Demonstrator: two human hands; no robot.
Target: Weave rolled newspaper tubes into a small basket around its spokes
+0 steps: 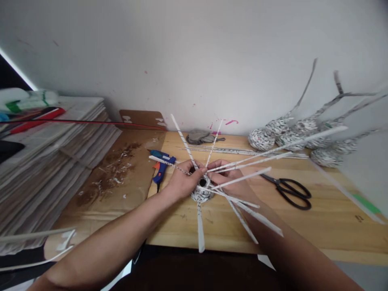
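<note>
Both hands meet over the near edge of a wooden table. Between them is a small woven cup of rolled newspaper with several long white paper sticks fanning out in all directions. My left hand grips the left side of the woven piece and pinches a stick. My right hand holds the right side, fingers among the sticks. The cup's centre is partly hidden by my fingers.
A blue glue gun lies just left of my hands, black scissors to the right. Several finished woven paper pieces sit at the back right against the wall. A tall paper stack fills the left; brown cardboard lies beside it.
</note>
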